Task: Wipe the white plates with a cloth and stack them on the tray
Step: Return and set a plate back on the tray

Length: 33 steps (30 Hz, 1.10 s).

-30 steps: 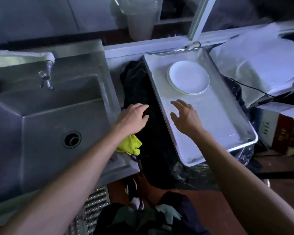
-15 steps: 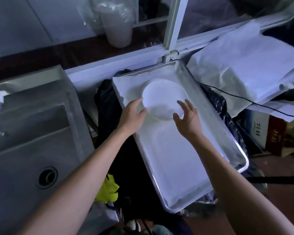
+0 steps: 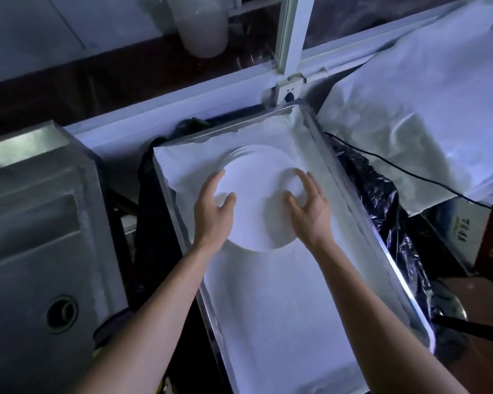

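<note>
A small stack of white plates [image 3: 256, 200] sits in the far half of a metal tray [image 3: 382, 240] lined with white cloth. My left hand [image 3: 214, 211] lies on the stack's left edge, fingers along the rim and thumb on the top plate. My right hand [image 3: 308, 211] is spread over the right side, fingers bent and touching the top plate. Neither hand holds a cloth, and no wiping cloth shows clearly in view.
A steel sink [image 3: 40, 251] with a drain [image 3: 61, 314] is on the left. Dark bags [image 3: 382, 200] fill the gaps beside the tray. At the right are a white sheet [image 3: 424, 109], a black cable [image 3: 410, 174] and a box [image 3: 467, 231]. A plastic container [image 3: 202, 24] stands behind.
Both hands moved forward from the tray's near part onto the plate stack. The view swung right, so the yellow cloth by the sink has dropped out of sight.
</note>
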Available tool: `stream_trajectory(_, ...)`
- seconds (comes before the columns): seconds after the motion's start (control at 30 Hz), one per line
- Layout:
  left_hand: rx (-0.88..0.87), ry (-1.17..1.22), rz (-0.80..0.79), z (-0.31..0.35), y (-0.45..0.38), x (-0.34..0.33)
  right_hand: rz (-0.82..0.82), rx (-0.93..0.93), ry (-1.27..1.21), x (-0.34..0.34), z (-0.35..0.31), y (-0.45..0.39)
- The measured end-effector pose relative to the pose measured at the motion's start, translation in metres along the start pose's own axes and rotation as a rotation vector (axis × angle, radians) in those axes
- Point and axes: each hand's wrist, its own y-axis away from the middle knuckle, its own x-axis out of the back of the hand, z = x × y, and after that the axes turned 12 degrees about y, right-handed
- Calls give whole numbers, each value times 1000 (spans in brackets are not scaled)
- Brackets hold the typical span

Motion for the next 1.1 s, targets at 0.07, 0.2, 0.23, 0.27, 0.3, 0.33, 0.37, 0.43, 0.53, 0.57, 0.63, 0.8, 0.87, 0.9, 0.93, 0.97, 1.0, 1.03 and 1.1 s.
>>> stream_trajectory(0.07,4,41,30,-6,0,-3,14,4,-62,-3,2,-2)
stream_trajectory(0.2,15,137,113,-14,-1,-9,36,3,-178,-9,3,-5)
stream_trajectory(0.23,29,153,119,-15,-1,-10,36,-6,-206,-10,4,-6)
stream_trajectory(0.27,47,162,119,-15,-2,-11,34,-15,-231,-10,4,-6)
stream_trajectory(0.3,61,164,118,-14,-2,-12,32,-21,-250,-11,4,-7)
stream_trajectory(0.33,69,164,119,-14,-2,-13,32,-25,-259,-12,5,-8)
stream_trajectory(0.37,75,168,123,-14,-2,-13,34,-29,-265,-13,6,-8)
stream_trajectory(0.43,80,183,133,-12,-1,-14,43,-44,-284,-14,7,-9)
stream_trajectory(0.53,90,215,149,-10,1,-17,43,-50,-307,-13,9,-10)
stream_trajectory(0.57,91,225,153,-9,3,-18,38,-47,-313,-13,9,-10)
stream_trajectory(0.63,89,238,154,-7,6,-21,33,-41,-325,-11,12,-9)
stream_trajectory(0.8,88,245,142,-2,13,-23,36,-54,-324,-7,16,-2)
stream_trajectory(0.87,85,232,148,-1,16,-23,32,-58,-326,-6,16,0)
stream_trajectory(0.9,82,230,147,-1,18,-23,34,-56,-324,-6,16,1)
stream_trajectory(0.93,79,233,145,-1,20,-23,37,-52,-320,-5,16,2)
stream_trajectory(0.97,77,234,139,1,22,-23,38,-47,-316,-4,16,3)
stream_trajectory(1.0,75,234,136,1,24,-23,37,-44,-314,-4,17,4)
stream_trajectory(1.03,74,232,136,2,25,-23,35,-44,-314,-3,17,6)
stream_trajectory(1.1,57,225,132,3,28,-22,36,-52,-323,-2,18,10)
